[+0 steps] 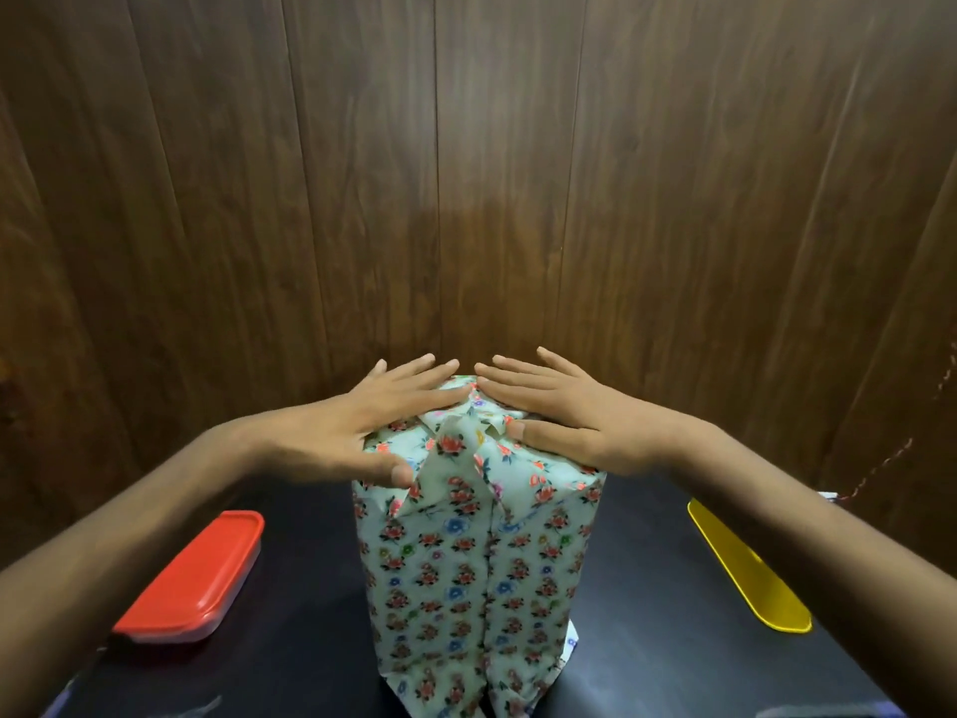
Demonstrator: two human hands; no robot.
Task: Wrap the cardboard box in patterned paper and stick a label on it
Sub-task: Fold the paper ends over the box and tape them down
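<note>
Dark wood panelling (466,173) fills the background, its vertical boards rising behind a black table (647,588). At the middle of the table stands the box (466,562), tall and upright, already covered in pale paper (518,603) printed with small red, blue and green flowers. A seam in the paper runs down the near face, and at the top the ends are gathered into loose folds, one pointed flap hanging down over the front. Both bare forearms reach in from the lower corners towards the top of the box. The left hand (373,422) lies flat on the left part of the top, fingers straight and spread, pointing to the centre, thumb against the flap at the upper left edge. The right hand (549,412) mirrors it on the right part, fingers straight, thumb laid on the folded paper; neither hand curls round anything, and their fingertips nearly meet at the far edge. Left of the box, well apart, lies a container with a red lid (197,577). To the right, near the table's edge, lies a flat yellow lid (745,572), partly hidden by the right forearm.
</note>
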